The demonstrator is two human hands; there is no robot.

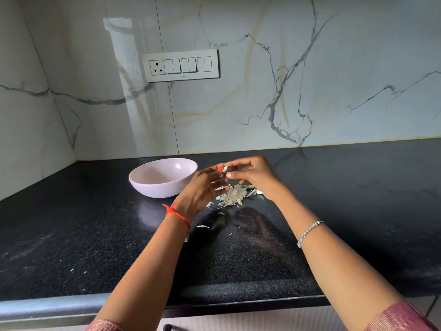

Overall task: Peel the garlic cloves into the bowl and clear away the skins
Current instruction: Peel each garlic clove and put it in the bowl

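Here the L hand point(202, 188) and R hand point(254, 174) both pinch one garlic clove point(225, 168) w/ fingertips, above the skins pile point(232, 198) on the counter point(71, 223), bowl point(157, 189) near at their left.

I find nothing readable from here. The switch plate point(180, 65) on the wall has a tiny mark on its lower edge, too small to make out. No other lettering or numbers are legible.

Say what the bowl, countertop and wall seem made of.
Bowl: pale lilac, smooth with a soft sheen; likely ceramic or melamine. Countertop: black, speckled, polished stone, probably granite, reflective. Wall: glossy white marble-look slab or tile, grey veins.
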